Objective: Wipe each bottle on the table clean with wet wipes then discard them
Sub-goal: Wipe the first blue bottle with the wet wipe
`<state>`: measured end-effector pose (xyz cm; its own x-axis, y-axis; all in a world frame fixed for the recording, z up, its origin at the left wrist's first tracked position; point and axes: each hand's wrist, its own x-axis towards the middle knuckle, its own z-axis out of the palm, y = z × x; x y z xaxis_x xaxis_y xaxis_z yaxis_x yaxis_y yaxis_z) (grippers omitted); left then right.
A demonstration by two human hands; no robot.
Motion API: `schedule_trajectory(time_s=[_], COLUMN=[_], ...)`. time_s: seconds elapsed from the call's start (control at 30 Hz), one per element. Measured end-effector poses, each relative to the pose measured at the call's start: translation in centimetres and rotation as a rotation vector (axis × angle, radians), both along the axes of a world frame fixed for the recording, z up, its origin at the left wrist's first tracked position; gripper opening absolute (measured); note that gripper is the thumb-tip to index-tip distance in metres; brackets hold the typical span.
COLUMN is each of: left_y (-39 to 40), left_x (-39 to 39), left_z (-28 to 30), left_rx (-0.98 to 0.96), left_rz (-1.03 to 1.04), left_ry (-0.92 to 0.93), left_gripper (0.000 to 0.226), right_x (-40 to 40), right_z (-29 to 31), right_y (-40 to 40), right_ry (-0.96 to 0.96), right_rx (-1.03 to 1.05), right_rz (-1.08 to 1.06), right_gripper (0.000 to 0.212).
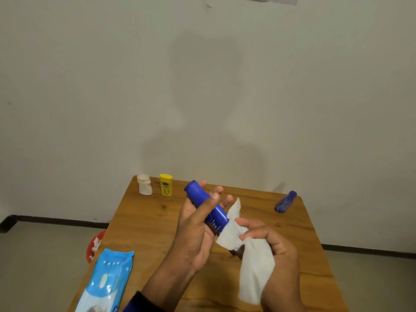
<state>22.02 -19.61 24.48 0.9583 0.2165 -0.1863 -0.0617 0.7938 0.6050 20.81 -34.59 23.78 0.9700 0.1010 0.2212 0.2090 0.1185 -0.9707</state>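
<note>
A wooden table (144,224) is set against a pale wall, with bare board seen between the far corners. At its near left edge a blue wipes pack (108,282) is laid, overhanging slightly. Beside the left edge, lower down, a red bin (94,244) is glimpsed, white scraps held inside. Four bottles are counted: a blue bottle (206,207) is gripped, tilted, in the left hand (195,228); a white wipe (254,255) is clutched in the right hand (276,255), pressed to the bottle's lower end. A yellow bottle (166,185) and a white bottle (144,184) are stood just beside each other at the far left corner; a small blue bottle (285,202) is leant near the far right edge.
</note>
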Motion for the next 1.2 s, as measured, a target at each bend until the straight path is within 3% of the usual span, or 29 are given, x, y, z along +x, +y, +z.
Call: schedule_trajectory(time_s=[0.07,0.13,0.2,0.27,0.37,0.47,0.5,0.57,0.67,0.8,0.97,1.1,1.13,1.2], left_y=[-0.8,-1.8,-2.8,-4.4,-7.4,-10.0,-10.6,-11.3,-12.2,-13.6,-15.8,-15.5,-15.1,-14.7], left_x=[0.5,1.1,1.7,2.5,3.5,3.6,3.4,3.2,3.1,3.3,3.8,3.6,3.4,2.9], left_z=[0.5,1.4,2.0,2.5,2.7,3.0,3.2,3.2,3.3,3.1,2.8,2.9,2.9,2.8], left_rx=[-0.081,-0.166,-0.185,-0.181,-0.210,-0.308,-0.343,-0.383,-0.372,-0.383,-0.335,-0.379,-0.394,-0.418], left_rz=[-0.006,0.007,0.060,0.137,0.209,-0.013,-0.066,0.021,0.296,0.329,0.202,0.200,0.227,0.221], left_ry=[-0.047,-0.050,-0.032,0.022,0.145,0.243,0.260,0.280,0.224,0.181,0.171,0.147,0.095,0.005], left_gripper=[0.046,0.041,0.031,0.025,0.031,0.061,0.060,0.044,0.019,0.013,0.015,0.014,0.012,0.008], right_x=[0.8,2.0,3.1,3.8,3.5,3.1,3.1,3.4,4.4,6.2,5.8,4.3,4.3,4.4], right_z=[0.2,0.6,0.9,1.0,1.6,2.0,1.6,0.3,-1.6,-0.3,2.6,-0.7,-1.7,-2.4], right_y=[-2.4,-5.3,-7.7,-9.5,-9.9,-9.7,-9.9,-11.2,-14.9,-17.8,-16.2,-15.4,-15.8,-16.7], right_ry=[0.237,0.357,0.317,0.231,-0.076,-0.571,-0.710,-0.829,-0.674,-0.311,-0.495,-0.578,-0.519,-0.213], right_rx=[0.217,0.361,0.434,0.355,0.149,-0.226,-0.320,-0.405,-0.375,-0.146,-0.149,-0.203,-0.199,-0.122], right_rz=[0.009,-0.051,-0.098,-0.087,0.078,0.049,0.018,-0.010,0.009,-0.018,0.067,0.099,0.093,0.095], right_gripper=[0.037,0.041,0.020,0.025,0.025,0.038,0.036,0.031,0.030,0.047,0.039,0.038,0.038,0.046])
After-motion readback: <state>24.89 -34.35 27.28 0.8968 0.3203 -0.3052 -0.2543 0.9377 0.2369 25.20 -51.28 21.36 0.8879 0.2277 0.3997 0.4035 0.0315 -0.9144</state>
